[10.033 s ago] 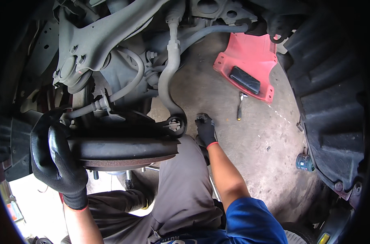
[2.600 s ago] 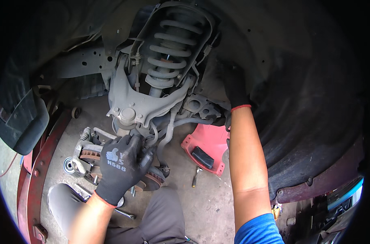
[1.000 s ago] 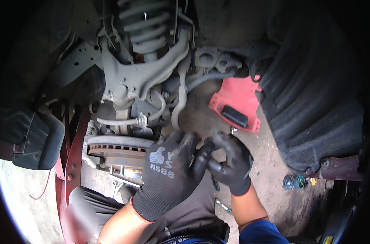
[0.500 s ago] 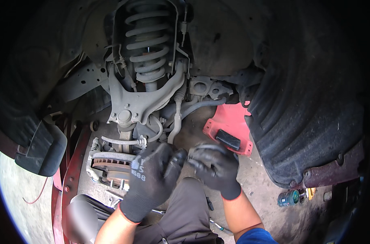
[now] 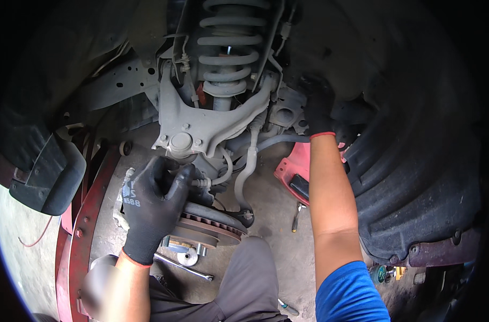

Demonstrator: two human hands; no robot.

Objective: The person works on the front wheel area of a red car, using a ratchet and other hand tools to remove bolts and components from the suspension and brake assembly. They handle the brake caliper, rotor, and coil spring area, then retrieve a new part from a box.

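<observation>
My left hand (image 5: 153,209), in a black glove, is at the upper knuckle beside the brake disc (image 5: 212,228) and a curved hose (image 5: 226,166); its fingers are curled, and what they grip is hidden. My gloved right hand (image 5: 319,104) reaches into the dark wheel well, right of the coil spring (image 5: 228,40); its fingers are hard to make out. A grey upper control arm (image 5: 212,126) with a bolted ball joint sits above my left hand, and a bent rod (image 5: 244,180) runs down between my arms.
A pink plastic panel (image 5: 287,165) with a black pad (image 5: 299,187) lies on the floor near a ratchet (image 5: 297,217). A wrench (image 5: 190,272) lies below the disc. A red metal frame (image 5: 83,231) stands at left, a dark wheel-well liner (image 5: 411,177) at right.
My hands were together below the control arm; now they have parted, the right rising into the wheel well, the left moving left to the knuckle. The view has shifted.
</observation>
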